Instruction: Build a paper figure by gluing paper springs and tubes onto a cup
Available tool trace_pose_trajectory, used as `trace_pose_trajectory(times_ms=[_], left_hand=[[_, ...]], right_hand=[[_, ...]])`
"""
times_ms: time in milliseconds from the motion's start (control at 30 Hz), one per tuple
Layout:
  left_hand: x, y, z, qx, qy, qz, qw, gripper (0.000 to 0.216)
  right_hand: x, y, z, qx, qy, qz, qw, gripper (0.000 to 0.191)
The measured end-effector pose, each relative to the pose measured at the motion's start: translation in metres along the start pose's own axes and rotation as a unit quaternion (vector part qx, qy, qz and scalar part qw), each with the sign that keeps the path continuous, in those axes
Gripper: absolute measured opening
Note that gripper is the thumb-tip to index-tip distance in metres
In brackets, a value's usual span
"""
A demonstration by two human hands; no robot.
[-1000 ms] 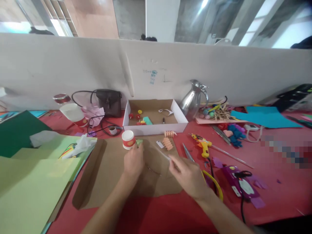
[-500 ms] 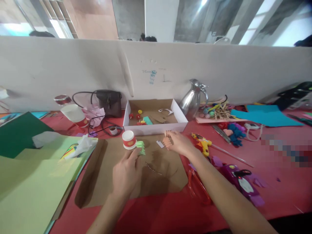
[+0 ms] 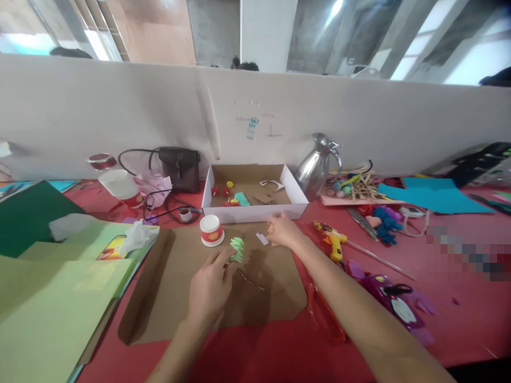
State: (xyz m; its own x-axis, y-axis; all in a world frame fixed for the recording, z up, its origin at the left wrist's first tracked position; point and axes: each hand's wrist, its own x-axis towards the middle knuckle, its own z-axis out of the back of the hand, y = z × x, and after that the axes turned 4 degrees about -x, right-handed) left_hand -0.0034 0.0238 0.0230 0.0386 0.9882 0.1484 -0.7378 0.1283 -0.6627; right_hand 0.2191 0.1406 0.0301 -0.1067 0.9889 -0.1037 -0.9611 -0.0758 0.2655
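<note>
My left hand [image 3: 211, 284] pinches a small light-green pleated paper piece [image 3: 237, 249] above the brown cardboard sheet [image 3: 175, 287]. A thin dark wire [image 3: 250, 279] shows just right of those fingers. Near the front wall of the white box, my right hand [image 3: 284, 232] is closed on an orange pleated paper piece [image 3: 271, 227], mostly covered by the fingers. A small white tag [image 3: 262, 238] lies left of it. The red-and-white paper cup [image 3: 211, 231] sits upside down on the cardboard, beyond my left hand.
The white box [image 3: 255, 214] holds small red, yellow and green pieces. Behind it stand a steel jug [image 3: 315, 167] and a dark bag [image 3: 180, 169]. To the right lie a yellow glue gun [image 3: 336, 246], red scissors [image 3: 329, 314] and a purple device [image 3: 395, 303]. Green paper sheets [image 3: 51, 298] lie left.
My left hand and the green paper piece have moved slightly right and down, away from the cup. My right hand has closed over the orange paper, which showed more before.
</note>
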Motion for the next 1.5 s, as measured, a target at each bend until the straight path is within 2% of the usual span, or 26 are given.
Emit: trace_pose_trajectory(times_ms=[100, 167, 233, 333, 400, 467, 567, 633, 700, 800, 867, 967, 1000, 1067, 1200, 1267, 1333, 1400, 1500], left_hand=[[0.009, -0.001, 0.015, -0.028, -0.049, -0.018, 0.998, 0.028], [0.026, -0.007, 0.031, -0.024, -0.089, -0.035, 0.995, 0.027], [0.052, -0.014, 0.047, 0.006, -0.117, -0.047, 0.992, 0.028], [0.103, -0.027, 0.058, 0.077, -0.109, -0.055, 0.99, 0.033], [0.138, -0.034, 0.052, 0.121, -0.086, -0.062, 0.987, 0.035], [0.169, -0.038, 0.039, 0.146, -0.051, -0.063, 0.986, 0.036], [0.201, -0.038, 0.018, 0.151, 0.016, -0.072, 0.986, 0.037], [0.209, -0.034, 0.012, 0.142, 0.056, -0.085, 0.985, 0.04], [0.207, -0.028, 0.019, 0.125, 0.086, -0.113, 0.982, 0.049], [0.186, -0.015, 0.048, 0.092, 0.093, -0.149, 0.98, 0.05], [0.163, -0.004, 0.068, 0.108, 0.093, -0.116, 0.983, 0.045], [0.125, 0.015, 0.083, 0.167, 0.087, -0.049, 0.981, 0.064], [0.114, 0.021, 0.082, 0.175, 0.068, -0.028, 0.982, 0.074], [0.097, 0.034, 0.071, 0.163, 0.018, 0.003, 0.986, 0.087], [0.082, 0.052, 0.035, 0.035, -0.029, 0.007, 0.999, 0.081], [0.079, 0.054, 0.022, -0.032, -0.058, 0.027, 0.997, 0.069], [0.076, 0.052, 0.016, -0.081, -0.096, 0.043, 0.991, 0.058], [0.073, 0.045, 0.017, -0.144, -0.117, 0.04, 0.982, 0.055], [0.074, 0.031, 0.029, -0.278, -0.12, 0.027, 0.953, 0.063]], right_hand=[[-0.004, 0.001, 0.002, -0.002, 0.001, 0.008, 1.0, 0.025], [-0.009, 0.002, 0.01, 0.001, 0.003, 0.018, 1.0, 0.013], [-0.012, 0.003, 0.025, 0.014, -0.001, 0.037, 0.999, 0.007], [0.001, 0.005, 0.057, 0.08, -0.056, 0.083, 0.992, 0.014], [0.023, 0.006, 0.074, 0.119, -0.103, 0.09, 0.983, 0.022], [0.052, 0.008, 0.081, 0.114, -0.126, 0.065, 0.983, 0.028], [0.089, 0.01, 0.071, 0.085, -0.128, 0.045, 0.987, 0.031], [0.103, 0.009, 0.059, 0.07, -0.116, 0.048, 0.99, 0.03], [0.108, 0.007, 0.052, 0.061, -0.104, 0.059, 0.991, 0.028], [0.101, 0.003, 0.059, 0.063, -0.108, 0.066, 0.99, 0.024], [0.086, 0.001, 0.07, 0.074, -0.129, 0.059, 0.987, 0.024], [0.042, 0.001, 0.079, 0.103, -0.161, 0.05, 0.98, 0.029], [0.023, 0.004, 0.076, 0.121, -0.17, 0.048, 0.977, 0.03], [-0.018, 0.013, 0.06, 0.23, -0.203, 0.05, 0.95, 0.028], [-0.082, 0.042, 0.003, 0.343, -0.116, 0.042, 0.931, 0.029], [-0.098, 0.057, -0.022, 0.349, -0.08, 0.033, 0.933, 0.033], [-0.105, 0.069, -0.038, 0.359, -0.072, 0.043, 0.93, 0.036], [-0.107, 0.078, -0.048, 0.37, -0.072, 0.069, 0.923, 0.039], [-0.109, 0.086, -0.059, 0.359, -0.082, 0.106, 0.924, 0.04]])
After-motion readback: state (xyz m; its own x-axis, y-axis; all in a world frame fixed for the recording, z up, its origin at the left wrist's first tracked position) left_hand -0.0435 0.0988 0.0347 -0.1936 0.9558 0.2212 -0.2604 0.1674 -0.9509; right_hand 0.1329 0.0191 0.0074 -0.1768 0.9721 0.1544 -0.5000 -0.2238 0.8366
